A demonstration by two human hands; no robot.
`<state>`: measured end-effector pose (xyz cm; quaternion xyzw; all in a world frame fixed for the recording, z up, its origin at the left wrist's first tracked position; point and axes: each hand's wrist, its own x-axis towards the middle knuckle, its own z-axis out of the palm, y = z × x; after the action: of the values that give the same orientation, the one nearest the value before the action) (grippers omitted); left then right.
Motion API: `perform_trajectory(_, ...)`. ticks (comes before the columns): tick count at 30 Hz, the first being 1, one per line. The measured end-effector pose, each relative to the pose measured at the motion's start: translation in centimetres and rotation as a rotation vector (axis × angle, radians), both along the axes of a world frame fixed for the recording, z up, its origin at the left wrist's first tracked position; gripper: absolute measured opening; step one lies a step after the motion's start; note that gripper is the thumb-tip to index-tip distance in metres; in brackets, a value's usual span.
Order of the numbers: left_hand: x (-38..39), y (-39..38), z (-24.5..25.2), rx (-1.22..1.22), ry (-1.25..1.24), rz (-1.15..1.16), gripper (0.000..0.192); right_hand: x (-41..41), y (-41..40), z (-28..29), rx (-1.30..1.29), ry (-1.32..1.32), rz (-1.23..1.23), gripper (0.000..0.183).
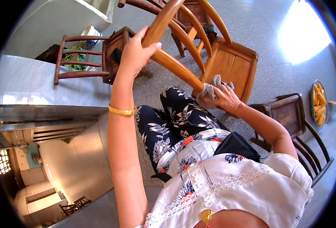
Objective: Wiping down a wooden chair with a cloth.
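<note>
A light-brown wooden chair (230, 65) with a slatted back is tilted in front of me, its seat on the right. My left hand (139, 52) grips the chair's frame near a joint at the upper left, thumb over the wood. Lower down the same frame, my right hand (223, 95) presses a grey-brown cloth (209, 92) around the wooden bar, close to the seat's edge. The cloth is bunched under my fingers. Part of the frame beyond the cloth is hidden by it and by my hand.
A dark wooden chair (82, 74) is at the left, beside greens (74, 58) and a white bucket (91, 35). Another dark chair (289, 115) stands at the right, near a tray of corn cobs (319, 104). One more chair (193, 12) is behind the light one.
</note>
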<state>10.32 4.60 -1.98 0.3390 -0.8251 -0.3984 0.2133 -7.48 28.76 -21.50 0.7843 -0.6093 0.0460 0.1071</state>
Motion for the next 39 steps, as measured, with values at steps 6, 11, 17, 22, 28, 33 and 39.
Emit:
perform_trajectory(6,-1.1,-2.5,-0.1,-0.019,0.022,-0.057,0.062,0.4,-1.5,-1.2,0.016,-0.053,-0.061,0.052)
perform_trajectory(11,-1.3,-3.1,0.3,0.064,-0.091,-0.120,0.068,0.2,0.2,-1.1,0.274,-0.027,-0.151,0.051)
perform_trajectory(17,-1.9,-3.8,0.5,-0.065,-0.176,-0.103,0.068,-1.6,4.2,0.3,0.409,-0.074,-0.192,0.044)
perform_trajectory(22,-2.4,-3.6,-0.4,-0.231,-0.133,0.033,0.067,-2.9,5.2,3.1,0.590,-0.204,-0.171,0.041)
perform_trajectory(28,-2.4,-3.4,-0.1,0.032,-0.068,0.030,0.063,-1.1,-3.7,11.1,-0.015,-0.694,0.034,0.049)
perform_trajectory(33,-2.4,-6.1,-2.4,-0.011,0.100,-0.012,0.064,2.5,-12.1,16.3,-0.357,-0.630,0.106,0.057)
perform_trajectory(39,-2.3,-6.8,-2.1,-0.079,0.005,0.022,0.056,3.8,-14.8,11.9,-0.429,-0.456,0.050,0.059)
